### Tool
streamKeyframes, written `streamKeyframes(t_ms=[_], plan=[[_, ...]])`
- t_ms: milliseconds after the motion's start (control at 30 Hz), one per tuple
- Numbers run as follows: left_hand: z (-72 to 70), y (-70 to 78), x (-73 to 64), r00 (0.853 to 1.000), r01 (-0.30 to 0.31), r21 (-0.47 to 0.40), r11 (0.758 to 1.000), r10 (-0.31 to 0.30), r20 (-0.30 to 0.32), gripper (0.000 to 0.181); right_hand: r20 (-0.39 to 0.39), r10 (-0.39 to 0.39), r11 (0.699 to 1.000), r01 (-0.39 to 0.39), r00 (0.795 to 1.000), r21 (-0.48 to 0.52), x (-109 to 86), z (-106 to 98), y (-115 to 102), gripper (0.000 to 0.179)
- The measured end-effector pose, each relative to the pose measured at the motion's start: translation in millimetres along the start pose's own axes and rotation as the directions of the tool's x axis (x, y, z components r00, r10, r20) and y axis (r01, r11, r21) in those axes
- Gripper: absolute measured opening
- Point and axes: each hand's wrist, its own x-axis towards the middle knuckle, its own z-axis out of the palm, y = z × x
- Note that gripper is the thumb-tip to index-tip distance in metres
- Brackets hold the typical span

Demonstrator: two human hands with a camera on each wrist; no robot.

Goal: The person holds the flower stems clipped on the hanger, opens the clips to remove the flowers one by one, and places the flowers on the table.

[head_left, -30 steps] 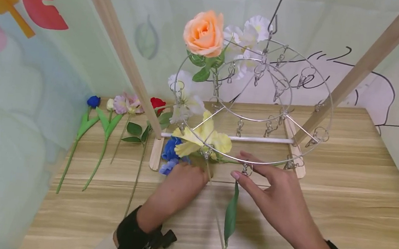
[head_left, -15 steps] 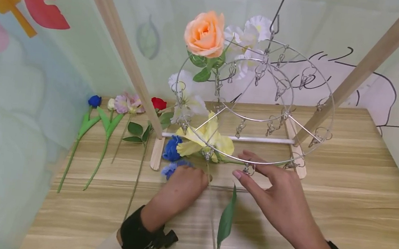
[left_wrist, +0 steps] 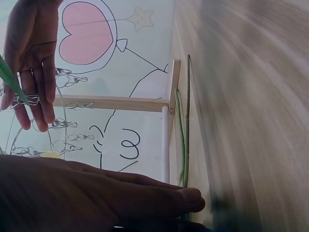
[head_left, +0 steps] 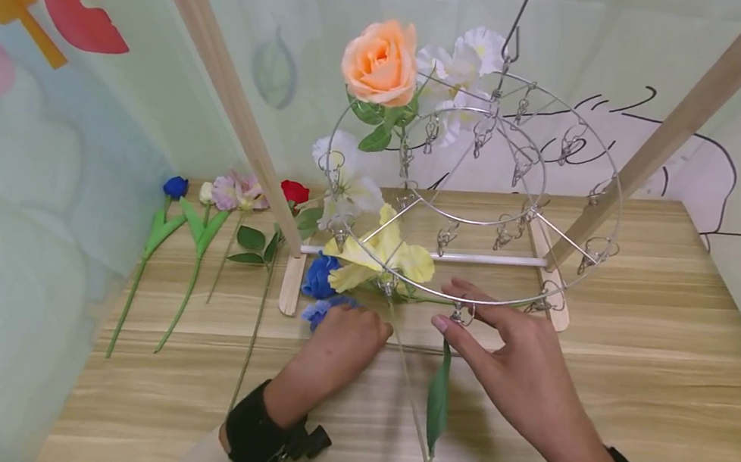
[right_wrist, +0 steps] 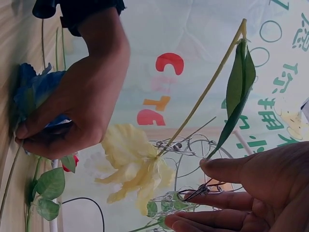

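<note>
My left hand (head_left: 347, 343) is low over the table, its thumb and fingertips pinching the thin stem (right_wrist: 10, 169) of a ruffled blue flower (right_wrist: 36, 89). A blue rose (head_left: 320, 277) lies just behind it. My right hand (head_left: 520, 362) pinches a small metal clip (head_left: 457, 313) at the front rim of a round wire hanger (head_left: 506, 301). Left of that clip, a yellow flower (head_left: 382, 251) hangs from the hanger, its stem (right_wrist: 207, 92) slanting down to a long green leaf (head_left: 437, 399). The leaf's tip comes right at my right thumb in the right wrist view.
A peach rose (head_left: 379, 63) and white flowers (head_left: 461, 66) are up on the hanger. Wooden posts (head_left: 222, 84) with a white crossbar (head_left: 491, 260) flank it. Blue and white tulips (head_left: 203, 239), a pink flower (head_left: 238, 191) and a red rose (head_left: 295, 192) lie left.
The yellow flower's stem and leaf swung left, then back right below the hanger. My left hand shifted slightly right; my right hand stays at the clip.
</note>
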Motion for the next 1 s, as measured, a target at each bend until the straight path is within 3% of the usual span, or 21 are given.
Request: streamKeyframes(t_ms=[133, 333, 467, 533, 667, 800, 1000], plan=[[3.1, -0.1, 1.2, 1.000, -0.001, 0.015, 1.000, 0.001, -0.026, 0.011, 0.005, 0.005, 1.000, -0.005, 1.000, 0.002, -0.2, 0, 0, 0.034], [8.7, -0.3, 2.7, 0.991, -0.001, 0.081, 0.997, 0.012, -0.131, 0.013, 0.001, -0.002, 1.000, 0.002, 1.000, -0.001, -0.1, 0, 0, 0.033], [6.2, -1.9, 2.0, 0.994, -0.007, 0.081, 0.997, 0.016, -0.112, 0.011, 0.003, 0.003, 1.000, -0.003, 1.000, 0.006, 0.1, 0, 0, 0.034], [2.0, -3.6, 1.3, 0.997, -0.003, 0.059, 0.998, 0.008, -0.078, 0.003, 0.003, 0.005, 1.000, -0.005, 1.000, 0.007, 0.2, 0, 0, 0.034], [-8.4, -9.8, 0.1, 0.998, 0.035, -0.031, 0.999, -0.036, -0.055, 0.026, -0.001, 0.002, 1.000, -0.002, 1.000, -0.001, 0.6, 0, 1, 0.034], [-19.2, -17.2, -1.7, 0.987, 0.060, -0.119, 0.991, -0.077, -0.140, 0.035, -0.004, -0.006, 1.000, 0.006, 1.000, -0.009, 1.3, 0, 1, 0.035], [-33.4, -24.4, -5.9, 0.964, 0.012, -0.191, 0.981, -0.062, -0.257, 0.036, -0.009, -0.021, 1.000, 0.020, 1.000, -0.019, 2.0, -2, 2, 0.035]])
